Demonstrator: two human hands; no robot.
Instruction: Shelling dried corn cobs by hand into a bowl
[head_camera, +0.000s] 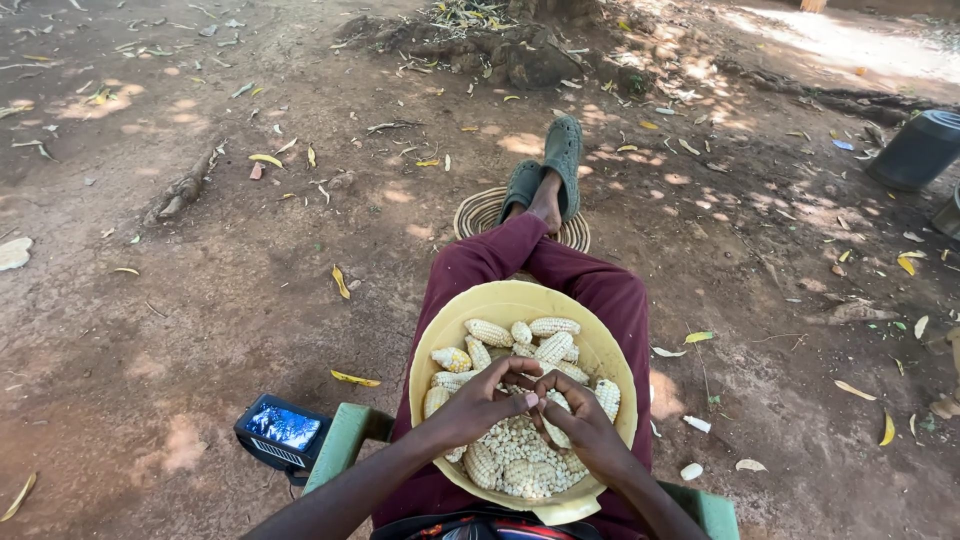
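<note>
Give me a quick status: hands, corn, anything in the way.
Left hand and right hand both closed on one corn cob over the yellow bowl. Loose kernels and whole cobs inside. Nothing blocking.

Pale yellow bowl (470, 310), cream-white corn cobs (520, 345) with neat rows of kernels, maroon trousers (500, 255), dark green clogs (563, 155), woven tan mat (478, 212) in rings, green chair arm (340, 445), reddish-brown dirt ground (200, 300) dappled with light, scattered yellow leaves (355, 379)

a small dark rectangular device (282, 431) with bluish screen lies beside the green chair (340, 440).
</note>
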